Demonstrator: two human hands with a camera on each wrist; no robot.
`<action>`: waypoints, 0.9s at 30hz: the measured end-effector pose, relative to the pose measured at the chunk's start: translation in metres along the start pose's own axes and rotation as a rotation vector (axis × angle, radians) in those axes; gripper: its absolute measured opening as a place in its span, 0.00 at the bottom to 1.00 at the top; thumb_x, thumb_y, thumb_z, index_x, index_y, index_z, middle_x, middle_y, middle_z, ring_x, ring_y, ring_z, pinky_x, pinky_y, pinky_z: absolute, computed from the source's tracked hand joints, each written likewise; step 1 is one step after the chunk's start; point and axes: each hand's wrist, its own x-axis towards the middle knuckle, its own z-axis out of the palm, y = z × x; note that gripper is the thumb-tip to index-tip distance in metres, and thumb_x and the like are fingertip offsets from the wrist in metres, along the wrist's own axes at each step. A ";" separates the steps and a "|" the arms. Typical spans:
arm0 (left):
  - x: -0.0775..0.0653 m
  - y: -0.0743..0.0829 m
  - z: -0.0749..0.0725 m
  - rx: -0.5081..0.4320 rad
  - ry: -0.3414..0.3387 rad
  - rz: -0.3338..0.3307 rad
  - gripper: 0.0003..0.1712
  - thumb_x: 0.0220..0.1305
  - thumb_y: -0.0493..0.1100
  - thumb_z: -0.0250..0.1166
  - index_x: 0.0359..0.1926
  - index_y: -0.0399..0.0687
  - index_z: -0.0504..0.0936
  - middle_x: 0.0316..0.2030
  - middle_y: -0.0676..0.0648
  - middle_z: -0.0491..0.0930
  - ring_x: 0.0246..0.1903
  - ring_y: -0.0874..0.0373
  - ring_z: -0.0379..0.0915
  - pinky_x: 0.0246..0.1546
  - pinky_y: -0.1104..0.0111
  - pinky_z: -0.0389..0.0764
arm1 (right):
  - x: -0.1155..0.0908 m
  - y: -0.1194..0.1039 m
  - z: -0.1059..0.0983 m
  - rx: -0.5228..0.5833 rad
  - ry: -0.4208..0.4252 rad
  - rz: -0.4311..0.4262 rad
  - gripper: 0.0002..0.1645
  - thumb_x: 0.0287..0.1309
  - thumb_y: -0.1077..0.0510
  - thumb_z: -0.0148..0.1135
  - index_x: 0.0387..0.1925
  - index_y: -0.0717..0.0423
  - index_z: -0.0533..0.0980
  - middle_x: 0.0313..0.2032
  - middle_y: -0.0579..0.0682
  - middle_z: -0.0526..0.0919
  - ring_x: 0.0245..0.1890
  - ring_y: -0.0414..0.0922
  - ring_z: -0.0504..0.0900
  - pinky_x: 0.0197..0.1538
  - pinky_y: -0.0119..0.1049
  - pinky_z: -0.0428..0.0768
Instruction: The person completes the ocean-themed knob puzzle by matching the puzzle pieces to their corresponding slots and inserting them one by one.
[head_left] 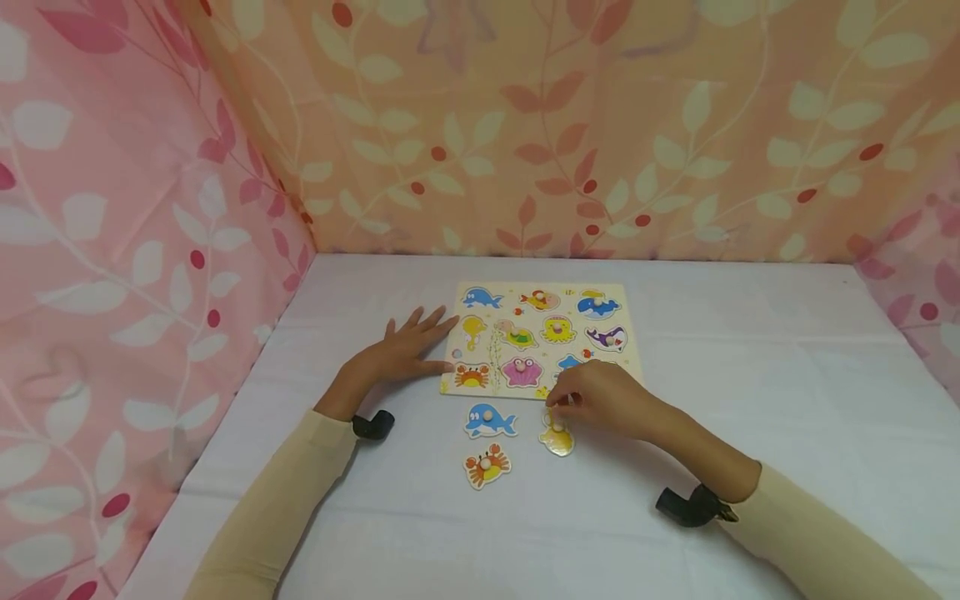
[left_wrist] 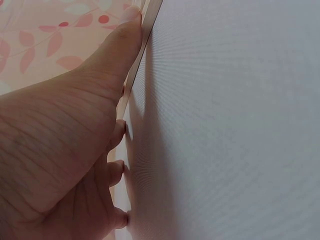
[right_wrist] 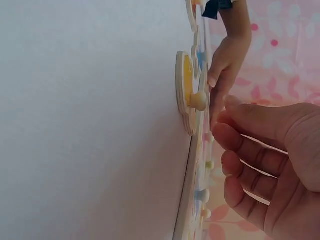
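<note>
A wooden knob puzzle board (head_left: 512,292) with sea animals lies on the white table. My left hand (head_left: 408,346) rests at its left side, fingers spread, thumb and fingertips at the edge. Below the board lie a blue dolphin piece (head_left: 490,421), an orange crab piece (head_left: 487,466) and a yellow piece (head_left: 557,442), probably a seahorse. My right hand (head_left: 607,400) hovers by the yellow piece, partly covering it. The right wrist view shows a small gap between its loosely bent fingers and the wooden knob (right_wrist: 199,101).
Pieces such as a pink shell (head_left: 522,372), an octopus (head_left: 557,329) and a purple whale (head_left: 607,337) sit in the board. Leaf-patterned cloth (head_left: 480,200) hangs behind the table, with pink cloth (head_left: 142,250) on the left. Small black cameras are on both wrists.
</note>
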 end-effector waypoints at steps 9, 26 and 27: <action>-0.002 0.001 0.000 -0.002 0.000 0.007 0.53 0.65 0.72 0.61 0.82 0.68 0.45 0.82 0.50 0.36 0.79 0.40 0.23 0.70 0.32 0.30 | -0.010 0.003 0.009 0.028 -0.056 -0.014 0.07 0.57 0.52 0.76 0.39 0.41 0.89 0.28 0.29 0.81 0.29 0.32 0.75 0.35 0.31 0.76; 0.000 0.000 -0.003 0.006 -0.009 0.003 0.53 0.65 0.73 0.59 0.82 0.70 0.43 0.82 0.52 0.35 0.79 0.41 0.22 0.70 0.33 0.29 | -0.008 0.007 0.012 -0.024 -0.058 -0.053 0.09 0.55 0.56 0.77 0.38 0.43 0.88 0.31 0.29 0.82 0.32 0.32 0.75 0.39 0.32 0.77; 0.001 0.000 -0.002 0.002 -0.012 0.000 0.53 0.64 0.74 0.59 0.81 0.71 0.43 0.82 0.52 0.35 0.79 0.42 0.22 0.70 0.33 0.28 | -0.009 0.007 0.012 -0.028 -0.056 -0.052 0.08 0.55 0.56 0.77 0.38 0.42 0.88 0.31 0.29 0.82 0.32 0.33 0.75 0.39 0.32 0.77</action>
